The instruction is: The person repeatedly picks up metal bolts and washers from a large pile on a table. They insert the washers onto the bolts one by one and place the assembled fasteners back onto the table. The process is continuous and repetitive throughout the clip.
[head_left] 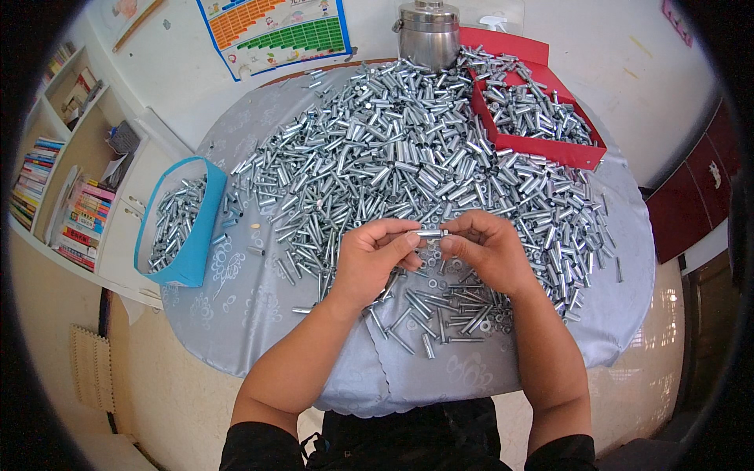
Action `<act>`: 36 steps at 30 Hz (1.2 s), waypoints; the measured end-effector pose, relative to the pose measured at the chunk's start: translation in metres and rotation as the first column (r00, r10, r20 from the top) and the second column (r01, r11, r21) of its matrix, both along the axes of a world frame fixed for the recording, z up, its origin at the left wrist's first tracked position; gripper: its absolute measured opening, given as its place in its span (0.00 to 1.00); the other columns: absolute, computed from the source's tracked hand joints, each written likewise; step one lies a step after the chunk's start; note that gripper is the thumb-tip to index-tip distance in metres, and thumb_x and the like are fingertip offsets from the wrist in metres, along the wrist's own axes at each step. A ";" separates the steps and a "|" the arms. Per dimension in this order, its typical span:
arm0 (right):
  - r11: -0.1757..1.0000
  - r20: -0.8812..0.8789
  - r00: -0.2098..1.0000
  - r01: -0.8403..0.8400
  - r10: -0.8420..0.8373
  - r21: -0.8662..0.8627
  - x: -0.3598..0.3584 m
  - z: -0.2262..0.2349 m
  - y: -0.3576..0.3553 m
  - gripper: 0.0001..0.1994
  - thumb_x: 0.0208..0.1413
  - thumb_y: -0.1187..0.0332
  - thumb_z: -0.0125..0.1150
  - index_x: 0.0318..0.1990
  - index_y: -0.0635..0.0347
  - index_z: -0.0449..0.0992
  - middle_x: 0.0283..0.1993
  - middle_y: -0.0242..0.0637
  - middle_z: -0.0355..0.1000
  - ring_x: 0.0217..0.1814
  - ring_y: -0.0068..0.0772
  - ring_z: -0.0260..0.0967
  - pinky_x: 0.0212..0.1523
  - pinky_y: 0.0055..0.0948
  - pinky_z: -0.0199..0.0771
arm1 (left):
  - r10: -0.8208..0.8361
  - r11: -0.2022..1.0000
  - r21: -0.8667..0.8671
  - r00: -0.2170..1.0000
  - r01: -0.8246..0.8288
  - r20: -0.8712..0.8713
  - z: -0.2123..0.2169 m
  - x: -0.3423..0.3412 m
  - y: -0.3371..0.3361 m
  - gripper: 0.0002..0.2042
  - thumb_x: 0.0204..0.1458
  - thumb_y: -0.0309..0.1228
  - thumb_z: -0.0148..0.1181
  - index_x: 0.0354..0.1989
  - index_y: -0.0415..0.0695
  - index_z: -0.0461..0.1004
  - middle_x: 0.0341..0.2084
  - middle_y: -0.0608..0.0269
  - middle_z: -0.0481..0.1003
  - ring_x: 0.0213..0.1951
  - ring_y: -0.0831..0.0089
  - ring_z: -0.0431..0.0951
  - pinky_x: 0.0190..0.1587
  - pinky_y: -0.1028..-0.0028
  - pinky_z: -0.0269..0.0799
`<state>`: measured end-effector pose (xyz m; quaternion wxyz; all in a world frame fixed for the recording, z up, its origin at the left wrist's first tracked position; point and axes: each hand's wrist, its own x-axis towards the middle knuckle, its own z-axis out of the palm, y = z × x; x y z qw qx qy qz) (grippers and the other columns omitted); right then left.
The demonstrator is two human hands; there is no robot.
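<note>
Between my two hands, above the near part of the heap, a silvery sleeve anchor bolt lies level. My left hand pinches its left end between thumb and fingers. At the other end, the thumb and fingers of my right hand close on it; whether a nut or washer is there is too small to tell. Below my hands lie loose bolts and small washers. A large heap of metal sleeves and bolts spreads out beyond them.
A blue box of anchors stands at the table's left. At the back right sits a red open box, filled with more. A steel pot stands behind the heap. The round table has a grey cloth; a bookshelf is at left.
</note>
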<state>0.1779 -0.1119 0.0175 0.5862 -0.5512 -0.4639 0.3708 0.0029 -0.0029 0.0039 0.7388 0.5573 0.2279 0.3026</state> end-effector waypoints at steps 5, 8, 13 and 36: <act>0.999 0.031 0.999 -0.030 0.031 -0.042 0.003 0.001 -0.001 0.07 0.58 0.71 0.63 0.36 0.68 0.76 0.27 0.34 0.75 0.29 0.21 0.73 0.32 0.21 0.73 | -0.003 0.999 0.045 1.000 0.003 0.004 -0.001 0.000 0.000 0.10 0.56 0.22 0.59 0.46 0.35 0.76 0.33 0.56 0.80 0.29 0.75 0.80 0.33 0.77 0.79; 0.999 0.021 0.999 -0.039 0.040 -0.037 0.004 -0.001 -0.001 0.07 0.59 0.72 0.61 0.36 0.68 0.76 0.27 0.34 0.75 0.29 0.21 0.73 0.32 0.22 0.74 | -0.005 0.998 0.070 1.000 0.004 0.007 -0.002 0.000 0.000 0.11 0.56 0.22 0.59 0.47 0.35 0.76 0.34 0.56 0.80 0.29 0.75 0.80 0.33 0.77 0.79; 1.000 -0.155 0.988 0.013 -0.017 -0.027 0.004 0.000 0.001 0.06 0.60 0.73 0.59 0.38 0.68 0.75 0.29 0.34 0.75 0.28 0.22 0.72 0.30 0.21 0.73 | 0.025 0.995 0.099 0.998 -0.020 -0.049 0.005 0.003 -0.007 0.12 0.56 0.22 0.59 0.48 0.35 0.75 0.36 0.56 0.80 0.30 0.76 0.79 0.33 0.77 0.78; 0.889 -0.445 0.840 0.422 -0.311 0.176 0.033 0.000 0.002 0.15 0.66 0.65 0.48 0.50 0.70 0.72 0.44 0.47 0.77 0.45 0.37 0.77 0.48 0.32 0.77 | 0.378 0.901 0.194 0.921 -0.388 0.089 0.005 0.000 0.000 0.09 0.58 0.24 0.55 0.45 0.35 0.75 0.35 0.57 0.80 0.25 0.79 0.76 0.29 0.79 0.73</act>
